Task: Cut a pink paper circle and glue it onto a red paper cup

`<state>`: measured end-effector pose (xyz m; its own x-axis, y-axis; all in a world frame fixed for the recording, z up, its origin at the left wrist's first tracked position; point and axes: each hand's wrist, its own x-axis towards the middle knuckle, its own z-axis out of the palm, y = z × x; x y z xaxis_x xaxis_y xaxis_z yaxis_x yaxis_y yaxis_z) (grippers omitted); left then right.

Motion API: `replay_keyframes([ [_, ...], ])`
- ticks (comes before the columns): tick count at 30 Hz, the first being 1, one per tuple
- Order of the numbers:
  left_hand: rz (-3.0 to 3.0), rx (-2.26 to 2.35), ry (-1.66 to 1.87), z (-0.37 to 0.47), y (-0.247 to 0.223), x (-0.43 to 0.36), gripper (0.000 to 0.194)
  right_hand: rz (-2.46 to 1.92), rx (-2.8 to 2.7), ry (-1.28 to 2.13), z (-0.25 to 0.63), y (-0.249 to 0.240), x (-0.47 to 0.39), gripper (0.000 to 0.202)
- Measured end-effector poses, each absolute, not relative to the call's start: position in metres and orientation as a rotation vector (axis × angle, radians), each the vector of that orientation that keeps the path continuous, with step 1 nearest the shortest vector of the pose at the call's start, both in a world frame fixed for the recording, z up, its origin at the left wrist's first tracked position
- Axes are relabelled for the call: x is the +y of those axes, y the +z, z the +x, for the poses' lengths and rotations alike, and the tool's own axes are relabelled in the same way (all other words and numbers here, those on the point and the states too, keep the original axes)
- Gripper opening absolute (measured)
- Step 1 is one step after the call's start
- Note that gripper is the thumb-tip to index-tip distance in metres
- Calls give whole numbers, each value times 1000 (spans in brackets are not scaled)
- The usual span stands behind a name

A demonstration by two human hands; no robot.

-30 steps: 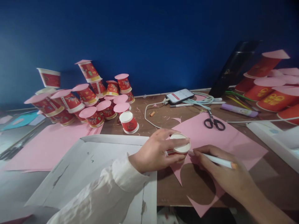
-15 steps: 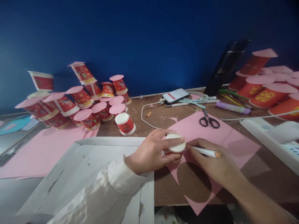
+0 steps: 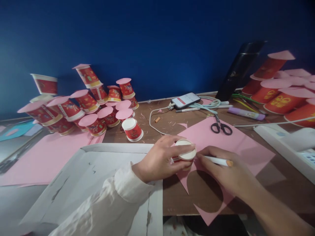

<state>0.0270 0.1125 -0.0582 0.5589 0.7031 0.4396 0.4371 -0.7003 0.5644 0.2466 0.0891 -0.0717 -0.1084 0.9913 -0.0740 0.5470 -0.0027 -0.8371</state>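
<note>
My left hand (image 3: 164,159) is wrapped round a red paper cup (image 3: 186,149) that stands upside down, its pale base facing up. The cup rests on a pink sheet of paper (image 3: 242,147) with a large round piece cut out of its near edge. In my right hand (image 3: 223,167) is a white marker (image 3: 218,160) with an orange end. Its tip comes close to the cup's lower right side; my fingers hide the exact point. Black-handled scissors (image 3: 221,127) lie on the sheet beyond my right hand.
Red cups topped with pink discs (image 3: 90,123) are stacked at left, and more stand at right beside a black bottle (image 3: 237,72). A lone upturned cup (image 3: 133,130), a phone (image 3: 185,100), a white cable and paper scraps lie between. A power strip (image 3: 278,141) sits at right.
Almost nothing differs. The whole view has shifted very slightly, while both hands keep their hold on the cup and the marker.
</note>
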Motion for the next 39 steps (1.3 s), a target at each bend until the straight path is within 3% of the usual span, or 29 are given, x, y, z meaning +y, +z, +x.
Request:
replay_keyframes([
  [17, 2384, 865, 970, 26, -61, 115, 33, -1434, -1923, 556, 239, -90, 41, 20],
  [39, 2396, 846, 1040, 26, -66, 116, 32, -1207, -2019, 529, 221, -94, 22, 14],
])
